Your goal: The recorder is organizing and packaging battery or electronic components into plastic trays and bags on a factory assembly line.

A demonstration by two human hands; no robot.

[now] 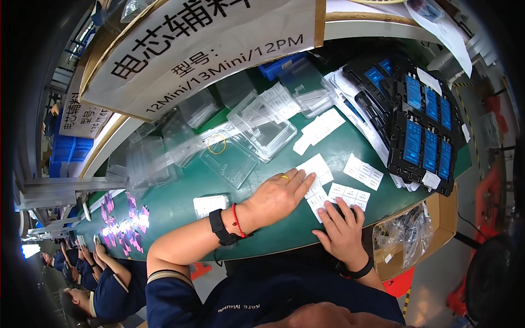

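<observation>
Both of my hands rest on small white sheets of printed labels spread on the green table. My left hand point(276, 198), with a ring, a dark watch and a red cord at its wrist, lies palm down with fingers stretched over a label sheet point(319, 167). Lower and to the right, my right hand point(343, 228) is flat with fingers spread, its tips at the edges of a narrow label sheet point(314, 201) and a wider one point(353, 195). Another label sheet point(363, 171) lies just beyond it. What is under the palms is hidden.
Clear plastic trays point(270, 139) and a yellow rubber band point(217, 144) lie behind my left hand. Black trays with blue battery cells point(421, 145) are stacked right. A cardboard box point(442, 216) with plastic bags sits below the edge. Co-workers point(112, 290) work far left.
</observation>
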